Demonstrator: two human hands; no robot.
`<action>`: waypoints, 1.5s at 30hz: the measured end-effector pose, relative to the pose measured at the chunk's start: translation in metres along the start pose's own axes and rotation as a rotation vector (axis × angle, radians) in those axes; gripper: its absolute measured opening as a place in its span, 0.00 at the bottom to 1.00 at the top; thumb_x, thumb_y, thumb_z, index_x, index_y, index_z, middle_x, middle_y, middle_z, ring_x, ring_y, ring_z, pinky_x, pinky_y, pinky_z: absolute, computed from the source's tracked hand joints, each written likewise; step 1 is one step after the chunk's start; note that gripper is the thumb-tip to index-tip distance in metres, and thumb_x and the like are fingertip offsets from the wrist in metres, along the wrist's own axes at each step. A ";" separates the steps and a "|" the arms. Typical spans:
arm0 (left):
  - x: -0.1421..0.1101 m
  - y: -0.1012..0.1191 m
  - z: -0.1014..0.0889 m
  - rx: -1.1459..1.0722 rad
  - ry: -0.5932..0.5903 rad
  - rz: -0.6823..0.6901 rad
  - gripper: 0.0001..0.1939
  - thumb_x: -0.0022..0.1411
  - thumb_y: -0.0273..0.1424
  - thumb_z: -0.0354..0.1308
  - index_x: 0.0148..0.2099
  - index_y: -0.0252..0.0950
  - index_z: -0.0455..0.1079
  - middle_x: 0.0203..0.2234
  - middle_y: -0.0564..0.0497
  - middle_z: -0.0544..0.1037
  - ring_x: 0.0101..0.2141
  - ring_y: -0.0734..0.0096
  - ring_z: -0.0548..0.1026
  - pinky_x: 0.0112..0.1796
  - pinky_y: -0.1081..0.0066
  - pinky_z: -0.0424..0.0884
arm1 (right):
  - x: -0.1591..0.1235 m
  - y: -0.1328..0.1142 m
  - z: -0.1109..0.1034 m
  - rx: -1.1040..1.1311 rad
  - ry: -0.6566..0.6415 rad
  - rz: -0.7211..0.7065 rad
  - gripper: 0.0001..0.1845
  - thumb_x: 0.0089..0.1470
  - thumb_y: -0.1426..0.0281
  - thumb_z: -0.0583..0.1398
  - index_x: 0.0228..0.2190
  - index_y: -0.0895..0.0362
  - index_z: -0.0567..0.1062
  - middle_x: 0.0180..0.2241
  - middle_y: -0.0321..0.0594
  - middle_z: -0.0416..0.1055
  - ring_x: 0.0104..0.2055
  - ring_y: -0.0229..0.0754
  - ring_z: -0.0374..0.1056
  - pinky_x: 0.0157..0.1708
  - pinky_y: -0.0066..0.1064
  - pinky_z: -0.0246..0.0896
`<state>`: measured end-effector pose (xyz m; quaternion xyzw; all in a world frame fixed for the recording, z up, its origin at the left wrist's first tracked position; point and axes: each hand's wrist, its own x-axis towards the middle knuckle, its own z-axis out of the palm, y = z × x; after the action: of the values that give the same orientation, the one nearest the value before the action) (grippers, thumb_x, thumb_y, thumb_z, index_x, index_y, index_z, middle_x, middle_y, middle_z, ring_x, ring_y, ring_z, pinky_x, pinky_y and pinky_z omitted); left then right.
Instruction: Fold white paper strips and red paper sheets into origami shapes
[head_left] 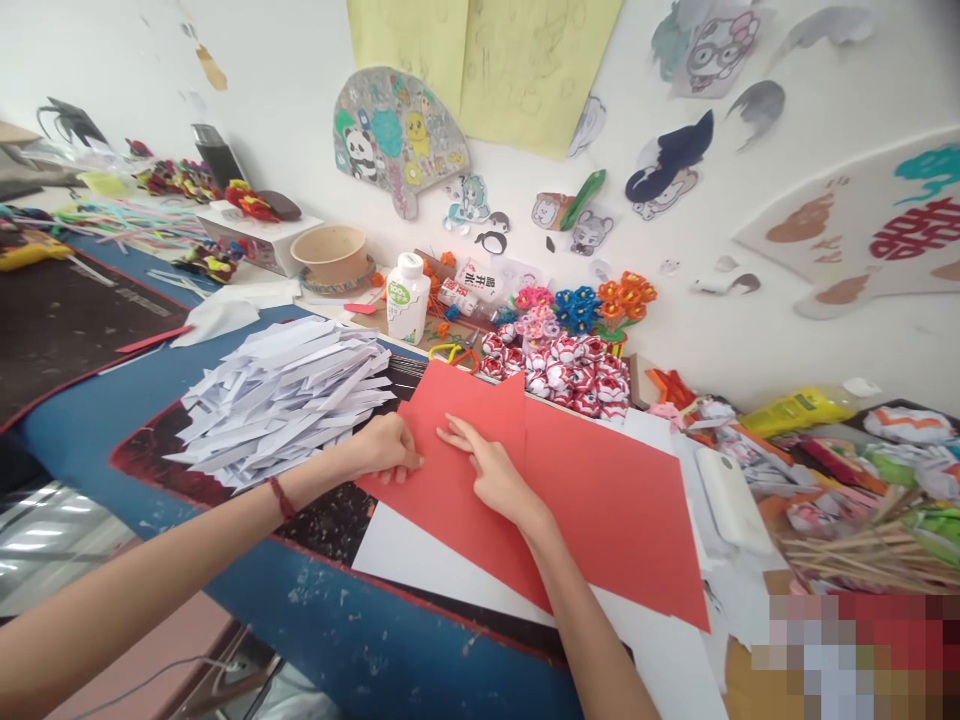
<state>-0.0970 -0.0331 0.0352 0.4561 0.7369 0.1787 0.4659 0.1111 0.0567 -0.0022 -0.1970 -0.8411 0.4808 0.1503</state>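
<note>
- Left hand (388, 447) curled on red paper (444, 512), cannot tell if clamped
- Right hand (491, 478) touching it, extended fingers slightly apart
- White strips (285, 400) heaped left

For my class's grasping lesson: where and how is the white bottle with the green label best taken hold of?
Probably with the left hand, around the white bottle, on its body below the cap, coming from the front left over the pile of paper strips. It stands upright with fairly straight sides, and printed packaging lies to its right.
</note>
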 end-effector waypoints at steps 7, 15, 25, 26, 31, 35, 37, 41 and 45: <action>-0.010 -0.020 -0.018 -0.017 0.022 -0.036 0.13 0.49 0.36 0.61 0.19 0.32 0.70 0.15 0.50 0.74 0.14 0.75 0.69 0.15 0.77 0.58 | 0.000 0.002 0.000 -0.010 -0.008 0.016 0.57 0.34 0.88 0.47 0.66 0.44 0.51 0.61 0.32 0.64 0.67 0.45 0.53 0.59 0.45 0.57; -0.015 -0.034 -0.022 0.030 0.093 -0.046 0.15 0.49 0.38 0.61 0.18 0.33 0.68 0.14 0.50 0.74 0.15 0.76 0.68 0.15 0.78 0.58 | 0.001 0.004 0.003 -0.037 -0.001 0.004 0.56 0.35 0.88 0.48 0.66 0.44 0.52 0.60 0.31 0.65 0.65 0.45 0.56 0.56 0.44 0.61; -0.024 -0.022 -0.029 0.151 0.108 -0.052 0.11 0.47 0.32 0.56 0.17 0.34 0.67 0.13 0.49 0.72 0.14 0.75 0.66 0.16 0.76 0.58 | 0.001 0.000 0.002 -0.033 0.008 -0.005 0.53 0.37 0.88 0.47 0.65 0.46 0.55 0.59 0.32 0.66 0.64 0.45 0.57 0.58 0.45 0.58; -0.025 -0.021 -0.029 0.171 0.110 -0.054 0.11 0.47 0.32 0.55 0.17 0.34 0.67 0.12 0.50 0.72 0.14 0.75 0.66 0.17 0.76 0.59 | 0.001 0.000 0.002 -0.030 0.008 -0.009 0.53 0.37 0.88 0.47 0.64 0.47 0.55 0.59 0.32 0.66 0.65 0.45 0.57 0.58 0.44 0.57; -0.026 -0.016 -0.032 0.307 0.136 -0.061 0.12 0.48 0.30 0.53 0.16 0.35 0.65 0.12 0.50 0.72 0.14 0.73 0.67 0.18 0.75 0.61 | 0.000 -0.004 0.000 -0.019 0.011 -0.024 0.48 0.41 0.88 0.48 0.64 0.49 0.57 0.59 0.35 0.66 0.65 0.44 0.56 0.61 0.46 0.51; -0.031 -0.012 -0.031 0.499 0.207 -0.014 0.13 0.48 0.26 0.52 0.14 0.35 0.64 0.11 0.49 0.69 0.18 0.70 0.70 0.23 0.74 0.64 | 0.003 -0.006 -0.001 0.062 0.019 -0.040 0.41 0.48 0.85 0.49 0.62 0.50 0.60 0.58 0.38 0.68 0.65 0.43 0.56 0.64 0.48 0.46; -0.035 -0.009 -0.026 0.602 0.281 0.019 0.11 0.48 0.24 0.52 0.17 0.35 0.67 0.14 0.47 0.71 0.22 0.66 0.73 0.26 0.72 0.65 | 0.004 -0.006 -0.004 0.174 0.058 -0.058 0.34 0.53 0.81 0.51 0.60 0.51 0.63 0.59 0.40 0.68 0.65 0.43 0.56 0.65 0.47 0.46; -0.043 -0.002 -0.012 0.751 0.399 0.101 0.12 0.57 0.25 0.49 0.27 0.32 0.72 0.24 0.38 0.76 0.29 0.57 0.76 0.29 0.67 0.65 | 0.004 -0.010 -0.022 0.374 0.336 -0.047 0.20 0.57 0.66 0.59 0.51 0.54 0.72 0.54 0.45 0.73 0.58 0.46 0.67 0.56 0.40 0.62; -0.038 0.010 0.001 0.801 0.449 0.198 0.17 0.67 0.30 0.42 0.35 0.32 0.72 0.28 0.38 0.77 0.32 0.53 0.77 0.31 0.66 0.65 | 0.006 -0.022 -0.034 0.210 0.333 0.222 0.18 0.54 0.55 0.62 0.30 0.58 0.77 0.25 0.42 0.77 0.25 0.42 0.74 0.24 0.28 0.69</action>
<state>-0.0854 -0.0596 0.0613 0.6182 0.7832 0.0182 0.0631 0.1172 0.0749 0.0343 -0.3484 -0.7231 0.5403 0.2528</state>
